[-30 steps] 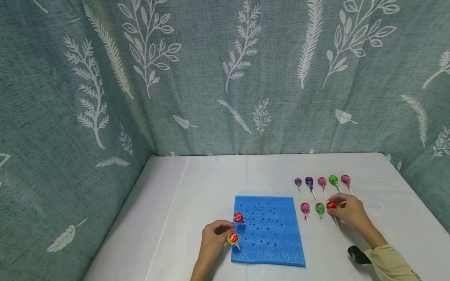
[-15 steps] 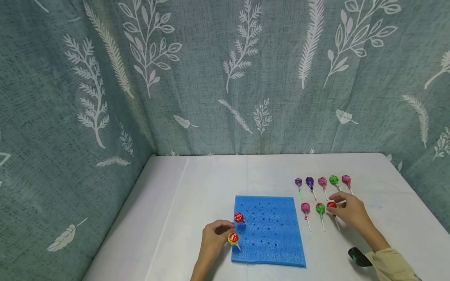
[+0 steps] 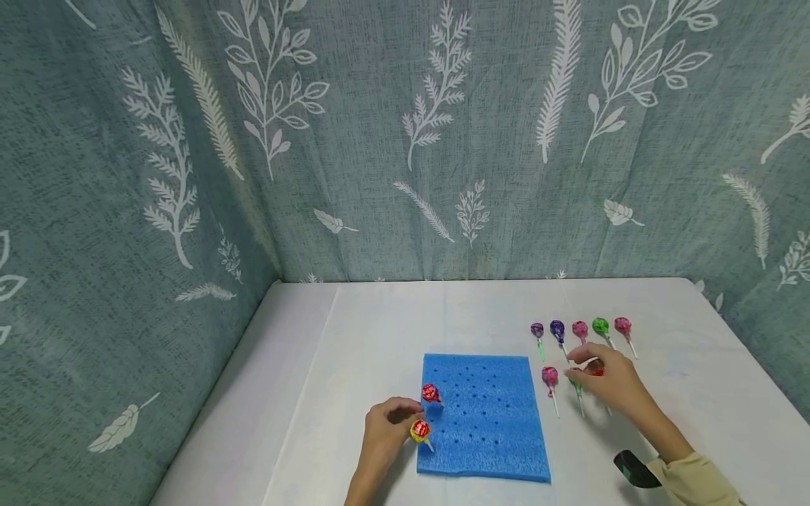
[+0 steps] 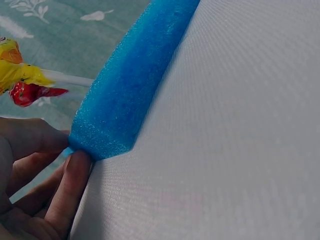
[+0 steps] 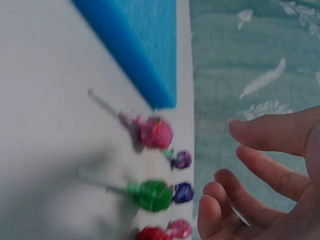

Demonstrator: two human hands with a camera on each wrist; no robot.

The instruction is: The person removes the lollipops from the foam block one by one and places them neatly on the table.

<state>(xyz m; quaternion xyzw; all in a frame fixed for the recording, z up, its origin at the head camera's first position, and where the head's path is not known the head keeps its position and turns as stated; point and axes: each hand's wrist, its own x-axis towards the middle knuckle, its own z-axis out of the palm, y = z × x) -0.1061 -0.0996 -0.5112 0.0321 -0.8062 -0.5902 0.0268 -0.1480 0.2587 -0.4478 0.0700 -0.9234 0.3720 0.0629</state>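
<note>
At its left edge, the blue foam board (image 3: 484,414) is pinched between thumb and fingers of my left hand (image 3: 382,432). Two lollipops stand in the board near that hand: a red one (image 3: 430,393) and a yellow-and-red one (image 3: 420,430). My right hand (image 3: 609,379) hovers over the front row of lollipops with its fingers spread and holding nothing. Beneath its fingertips is a green lollipop (image 5: 153,195), partly covered in the head view. A red lollipop (image 5: 154,234) lies beside it, and a pink one (image 3: 550,377) lies to the left.
Behind the right hand is a row of lollipops: small purple (image 3: 537,329), dark purple (image 3: 557,330), pink (image 3: 580,330), green (image 3: 600,325) and another pink (image 3: 623,326). Rows of small holes mark the foam. A patterned curtain (image 3: 380,140) borders the white table (image 3: 354,330).
My right hand has moved left from the red lollipop to above the green one, leaving the red one on the table. The left hand stays at the board's edge.
</note>
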